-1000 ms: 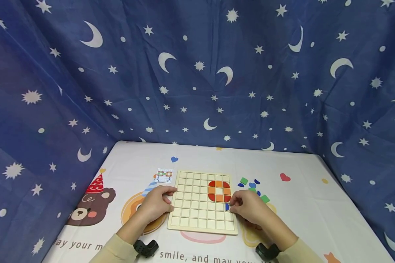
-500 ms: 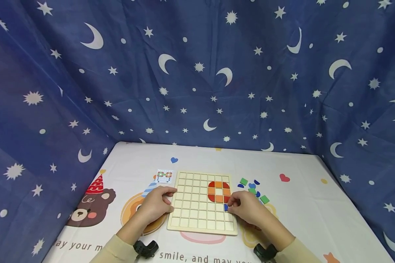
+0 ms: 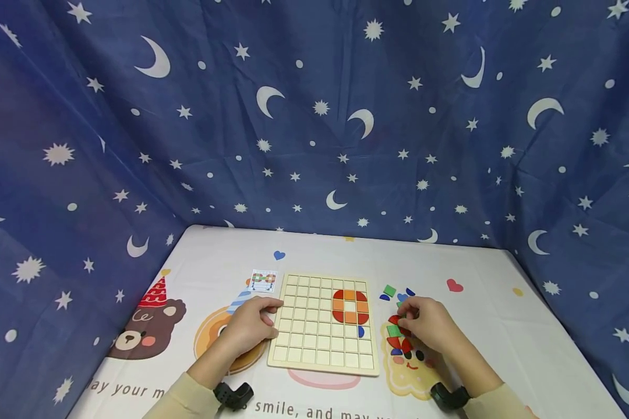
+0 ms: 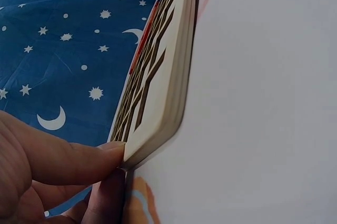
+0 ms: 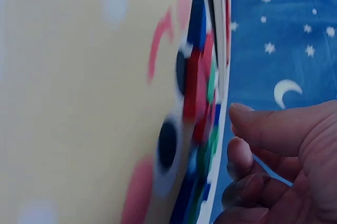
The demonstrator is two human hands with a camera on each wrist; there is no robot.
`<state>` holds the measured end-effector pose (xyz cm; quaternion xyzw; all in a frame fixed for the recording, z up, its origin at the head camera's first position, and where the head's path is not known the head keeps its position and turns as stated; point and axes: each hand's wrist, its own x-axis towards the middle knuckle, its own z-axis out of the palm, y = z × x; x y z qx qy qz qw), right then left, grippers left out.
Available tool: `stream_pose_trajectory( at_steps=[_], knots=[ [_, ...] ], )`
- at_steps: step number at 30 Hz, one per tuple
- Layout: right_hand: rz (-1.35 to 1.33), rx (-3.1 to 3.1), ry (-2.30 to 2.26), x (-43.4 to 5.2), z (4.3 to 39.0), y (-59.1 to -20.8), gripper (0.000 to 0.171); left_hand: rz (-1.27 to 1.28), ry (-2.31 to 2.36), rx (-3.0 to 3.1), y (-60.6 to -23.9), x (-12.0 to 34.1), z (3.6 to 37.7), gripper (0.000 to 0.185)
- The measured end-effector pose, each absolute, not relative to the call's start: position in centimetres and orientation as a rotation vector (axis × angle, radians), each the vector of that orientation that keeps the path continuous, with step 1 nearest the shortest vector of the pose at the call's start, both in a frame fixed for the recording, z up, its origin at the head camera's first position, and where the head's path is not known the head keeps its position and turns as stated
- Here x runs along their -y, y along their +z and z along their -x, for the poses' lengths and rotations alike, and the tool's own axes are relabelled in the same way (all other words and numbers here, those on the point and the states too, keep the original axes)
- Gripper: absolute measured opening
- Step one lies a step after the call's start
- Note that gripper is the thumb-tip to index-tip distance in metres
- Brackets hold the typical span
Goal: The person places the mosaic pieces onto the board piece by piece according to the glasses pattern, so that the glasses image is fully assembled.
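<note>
A pale wooden grid board point(image 3: 304, 327) lies on the table. Red and orange tiles point(image 3: 350, 318) form a ring at its right side, and a blue half-round piece point(image 3: 361, 331) sits just below them. My left hand point(image 3: 248, 323) holds the board's left edge; its thumb point(image 4: 89, 161) rests at the rim near the corner. Over a loose pile right of the board hovers my right hand point(image 3: 432, 326), loosely bent, with no piece between thumb and index finger point(image 5: 295, 155). Red pieces point(image 3: 394, 343) and a green square point(image 3: 393, 330) show beside its fingertips; others are hidden under it.
A small printed pattern card point(image 3: 263, 281) lies by the board's upper left corner. More loose pieces, a green square point(image 3: 389, 290) and a blue half-round point(image 3: 410, 291), lie beyond my right hand. The white printed tablecloth point(image 3: 482, 326) meets a blue star curtain point(image 3: 314, 116) behind.
My right hand has let go of the blue half-round piece on the board and moved right to the loose pile. My left hand keeps its place on the board.
</note>
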<state>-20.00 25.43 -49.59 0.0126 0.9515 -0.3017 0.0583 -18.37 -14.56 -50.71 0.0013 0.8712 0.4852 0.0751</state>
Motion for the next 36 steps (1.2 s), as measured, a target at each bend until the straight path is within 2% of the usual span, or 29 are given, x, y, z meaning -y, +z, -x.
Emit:
stream_pose_trajectory(
  at_steps=[7, 15, 26, 36],
  knots=[
    [-0.054, -2.944, -0.890, -28.1, 20.6, -50.2, 0.017, -0.005, 1.447, -2.624, -50.8, 14.5, 18.4, 0.063],
    [-0.115, -2.944, -0.863, -29.1, 21.2, -50.3, 0.027, -0.013, 1.460, -2.618, -50.8, 14.5, 18.4, 0.063],
    [-0.082, -2.949, -0.801, -29.2, 21.9, -50.6, 0.017, -0.008, 1.456, -2.616, -50.8, 14.5, 18.4, 0.063],
    [-0.034, -2.935, -0.820, -28.7, 22.1, -50.5, 0.024, 0.001, 1.455, -2.617, -50.7, 14.5, 18.4, 0.063]
  ],
)
